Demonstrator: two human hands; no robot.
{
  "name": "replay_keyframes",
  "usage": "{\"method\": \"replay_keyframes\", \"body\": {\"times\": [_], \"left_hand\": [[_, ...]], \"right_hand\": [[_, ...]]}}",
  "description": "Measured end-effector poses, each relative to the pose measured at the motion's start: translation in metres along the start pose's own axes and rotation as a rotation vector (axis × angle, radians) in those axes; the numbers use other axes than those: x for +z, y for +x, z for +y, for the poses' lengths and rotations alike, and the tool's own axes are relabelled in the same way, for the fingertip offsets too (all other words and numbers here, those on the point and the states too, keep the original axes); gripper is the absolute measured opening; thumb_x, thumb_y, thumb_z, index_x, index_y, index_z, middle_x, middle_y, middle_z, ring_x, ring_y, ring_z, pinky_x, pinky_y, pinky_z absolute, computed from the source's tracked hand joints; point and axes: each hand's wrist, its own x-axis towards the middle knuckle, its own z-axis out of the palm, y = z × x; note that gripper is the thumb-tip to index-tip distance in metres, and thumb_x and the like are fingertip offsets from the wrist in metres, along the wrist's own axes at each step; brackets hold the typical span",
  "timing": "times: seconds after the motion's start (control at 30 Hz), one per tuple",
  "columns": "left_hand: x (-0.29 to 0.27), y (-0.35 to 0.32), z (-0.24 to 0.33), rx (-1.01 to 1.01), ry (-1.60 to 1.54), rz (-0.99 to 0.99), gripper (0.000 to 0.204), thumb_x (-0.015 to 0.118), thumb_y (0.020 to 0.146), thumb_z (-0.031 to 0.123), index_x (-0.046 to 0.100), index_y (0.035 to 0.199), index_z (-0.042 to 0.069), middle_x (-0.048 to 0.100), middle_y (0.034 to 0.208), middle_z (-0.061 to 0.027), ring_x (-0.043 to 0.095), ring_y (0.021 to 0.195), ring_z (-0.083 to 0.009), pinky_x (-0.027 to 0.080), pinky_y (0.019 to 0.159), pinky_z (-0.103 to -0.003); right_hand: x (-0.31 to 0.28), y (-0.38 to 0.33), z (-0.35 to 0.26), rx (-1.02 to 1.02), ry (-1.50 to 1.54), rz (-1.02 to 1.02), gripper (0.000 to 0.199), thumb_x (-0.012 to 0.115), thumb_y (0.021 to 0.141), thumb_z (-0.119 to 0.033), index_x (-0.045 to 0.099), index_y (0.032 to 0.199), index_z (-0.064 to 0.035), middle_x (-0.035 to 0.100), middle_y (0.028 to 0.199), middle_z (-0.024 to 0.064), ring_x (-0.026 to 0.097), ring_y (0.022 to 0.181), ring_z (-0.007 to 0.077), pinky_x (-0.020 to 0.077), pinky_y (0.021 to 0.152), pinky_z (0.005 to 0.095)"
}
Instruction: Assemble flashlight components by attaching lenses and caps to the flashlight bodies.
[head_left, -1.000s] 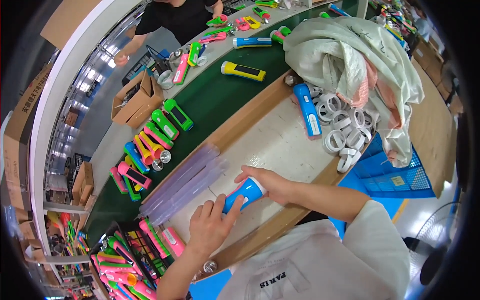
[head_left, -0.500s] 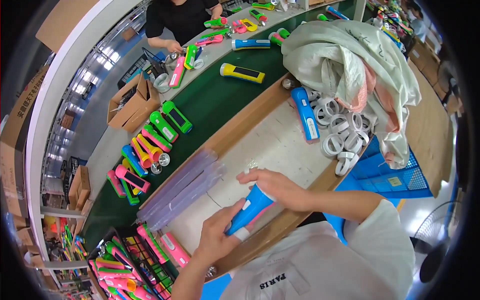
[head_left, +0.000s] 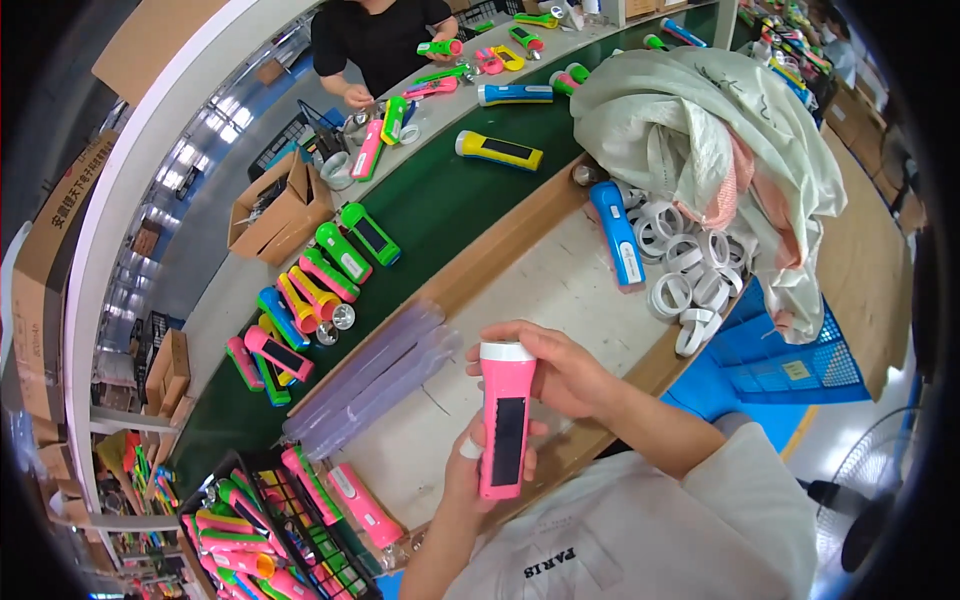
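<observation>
A pink flashlight (head_left: 507, 420) with a dark solar panel and a white ring at its head is upright between my hands, over the near side of the tray. My left hand (head_left: 465, 470) wraps around its lower body from the left; a white wrapping shows on one finger. My right hand (head_left: 570, 372) grips the head end from the right, fingers behind the white ring. Further off, a blue flashlight (head_left: 617, 235) lies in the tray beside a pile of loose white rings (head_left: 672, 294). Another pink flashlight (head_left: 363, 505) rests at the tray's left end.
Clear plastic sleeves (head_left: 375, 380) lie along the tray's far edge (head_left: 480, 262). Beyond runs a green belt (head_left: 420, 225) with several coloured flashlights. A black basket (head_left: 300, 515) of flashlights stands lower left, a woven sack (head_left: 690, 130) upper right. Across the belt a person (head_left: 375, 45) works.
The flashlight in my hands has been turned: its blue side faced up before, now the pink side with the panel does. It stands more upright, and my right hand has shifted around the head.
</observation>
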Motion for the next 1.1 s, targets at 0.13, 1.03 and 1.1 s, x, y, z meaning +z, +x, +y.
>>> {"method": "replay_keyframes", "body": {"times": [0.13, 1.03, 1.1], "left_hand": [[0.004, -0.007, -0.014, -0.091, 0.011, 0.238, 0.070, 0.051, 0.093, 0.051, 0.031, 0.142, 0.005, 0.054, 0.124, -0.0244, 0.064, 0.084, -0.0325, 0.055, 0.072, -0.039], [0.046, -0.031, -0.027, -0.171, 0.263, 0.222, 0.045, 0.070, 0.079, 0.009, 0.045, 0.116, 0.005, 0.059, 0.083, -0.0053, 0.059, 0.066, -0.0131, 0.047, 0.056, -0.027], [0.050, -0.028, -0.022, -0.099, 0.463, 0.308, 0.044, 0.069, 0.079, 0.008, 0.045, 0.116, 0.005, 0.059, 0.083, -0.0056, 0.058, 0.066, -0.0137, 0.047, 0.055, -0.027]], "right_hand": [[0.006, -0.008, 0.014, -0.002, -0.005, 0.197, 0.044, 0.055, 0.096, -0.034, 0.051, 0.126, -0.0025, 0.059, 0.117, 0.0133, 0.056, 0.116, 0.0246, 0.0475, 0.095, 0.0369], [0.013, -0.017, 0.018, 0.000, 0.099, -0.052, 0.039, 0.073, 0.076, -0.033, 0.051, 0.096, -0.0079, 0.063, 0.099, 0.0173, 0.061, 0.106, 0.0345, 0.0484, 0.096, 0.0458], [0.025, -0.016, 0.007, 0.011, -0.037, 0.011, 0.039, 0.073, 0.076, -0.033, 0.051, 0.096, -0.0082, 0.063, 0.100, 0.0174, 0.062, 0.106, 0.0347, 0.0471, 0.098, 0.0473]]}}
